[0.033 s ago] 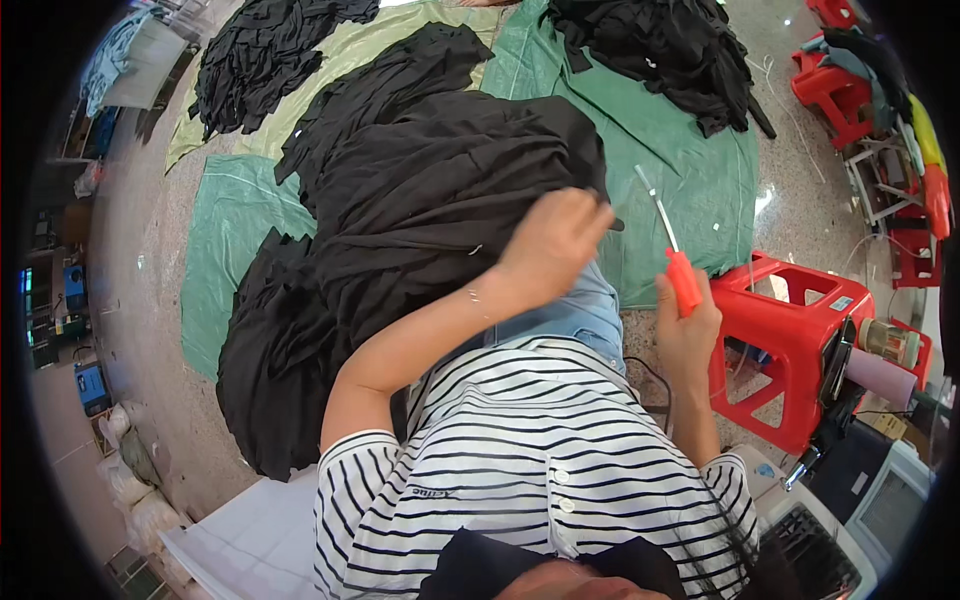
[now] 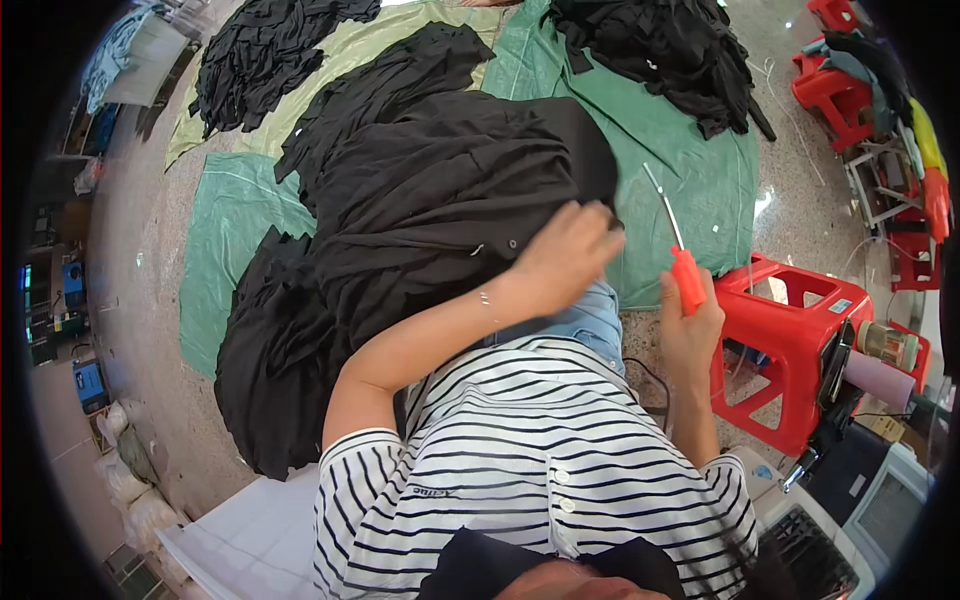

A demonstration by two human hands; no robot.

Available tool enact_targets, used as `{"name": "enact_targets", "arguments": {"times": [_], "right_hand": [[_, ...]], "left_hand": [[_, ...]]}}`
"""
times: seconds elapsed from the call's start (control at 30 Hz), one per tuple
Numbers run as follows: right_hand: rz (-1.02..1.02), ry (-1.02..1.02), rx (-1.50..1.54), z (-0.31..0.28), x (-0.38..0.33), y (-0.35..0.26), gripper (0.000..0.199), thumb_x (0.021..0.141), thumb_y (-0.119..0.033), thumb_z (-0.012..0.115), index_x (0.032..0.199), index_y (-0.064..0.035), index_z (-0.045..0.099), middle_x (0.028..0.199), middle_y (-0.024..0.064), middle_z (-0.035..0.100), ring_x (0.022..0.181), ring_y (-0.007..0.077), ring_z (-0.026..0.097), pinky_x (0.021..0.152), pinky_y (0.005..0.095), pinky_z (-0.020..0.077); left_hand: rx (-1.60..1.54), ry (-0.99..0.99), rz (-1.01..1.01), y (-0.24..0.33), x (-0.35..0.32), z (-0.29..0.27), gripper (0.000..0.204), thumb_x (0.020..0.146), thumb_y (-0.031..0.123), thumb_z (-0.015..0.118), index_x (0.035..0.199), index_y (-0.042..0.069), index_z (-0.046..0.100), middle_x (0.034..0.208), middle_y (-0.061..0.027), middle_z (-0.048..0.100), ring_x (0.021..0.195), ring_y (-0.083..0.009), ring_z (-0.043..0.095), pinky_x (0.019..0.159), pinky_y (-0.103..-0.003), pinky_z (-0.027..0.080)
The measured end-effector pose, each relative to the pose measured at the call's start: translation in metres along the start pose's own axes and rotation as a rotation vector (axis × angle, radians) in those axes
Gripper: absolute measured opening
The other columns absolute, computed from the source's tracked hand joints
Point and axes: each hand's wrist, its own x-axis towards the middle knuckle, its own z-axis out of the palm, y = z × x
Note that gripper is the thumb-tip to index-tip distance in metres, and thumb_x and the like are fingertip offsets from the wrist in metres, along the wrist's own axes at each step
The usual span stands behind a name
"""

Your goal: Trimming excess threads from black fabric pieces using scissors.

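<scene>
A heap of black garments is spread across my lap and hangs down to the left. My left hand is over its near right edge, beside my blue jeans. Those fingers are bent and smeared by motion, so any grip on the cloth cannot be made out. Off to the right, my right hand is closed round the red handle of a slim tool. Its thin metal shaft points up and away, with a tip that looks forked, apart from the cloth.
Green sheeting covers the floor ahead, with another black garment pile at the far right. A red plastic stool stands close to my right hand. More black clothing lies on yellowish sheeting at the far left.
My left hand has shifted slightly right and nearer to me, and its fingers look less tightly bent. The black cloth's right edge has spread rightward. The red-handled tool has moved slightly right.
</scene>
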Motion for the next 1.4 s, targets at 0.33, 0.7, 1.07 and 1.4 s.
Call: {"name": "enact_targets", "arguments": {"times": [0.33,0.7,1.07,1.4], "right_hand": [[0.035,0.041,-0.092,-0.002,0.009,0.019,0.027,0.092,-0.03,0.066,0.101,-0.0067,0.059,0.071,0.0172,0.063,0.066,0.0351,0.064,0.06,0.0409,0.0475],[-0.121,-0.148,-0.094,-0.019,0.003,0.005,0.023,0.086,-0.023,0.071,0.097,-0.0057,0.061,0.07,0.0158,0.062,0.063,0.0347,0.063,0.057,0.0389,0.0473],[-0.261,-0.428,-0.215,-0.014,-0.013,-0.017,0.026,0.084,-0.029,0.072,0.088,-0.0069,0.059,0.06,0.0152,0.06,0.056,0.0378,0.06,0.051,0.0442,0.045],[-0.049,0.039,0.015,-0.01,0.02,0.004,0.027,0.092,-0.028,0.066,0.101,-0.004,0.059,0.07,0.0178,0.06,0.061,0.0292,0.059,0.06,0.0383,0.0464]], "left_hand": [[0.166,0.075,0.08,0.016,-0.008,0.008,0.049,0.085,0.013,0.053,0.135,0.013,0.052,0.145,-0.0151,0.043,0.14,-0.0265,0.035,0.112,-0.055,0.024],[-0.17,0.327,-0.108,-0.051,0.01,-0.075,0.02,0.081,0.005,0.069,0.101,0.004,0.068,0.104,-0.0109,0.067,0.104,-0.0293,0.059,0.088,-0.035,0.049],[-0.234,0.319,-0.472,-0.026,-0.062,-0.068,0.011,0.081,0.005,0.067,0.091,0.004,0.065,0.085,-0.0102,0.063,0.078,-0.0299,0.064,0.068,-0.037,0.051],[0.458,0.234,-0.352,-0.028,0.033,-0.022,0.095,0.064,0.022,0.079,0.147,0.011,0.033,0.151,-0.0188,0.03,0.124,-0.0299,0.042,0.087,-0.041,0.039]]}}
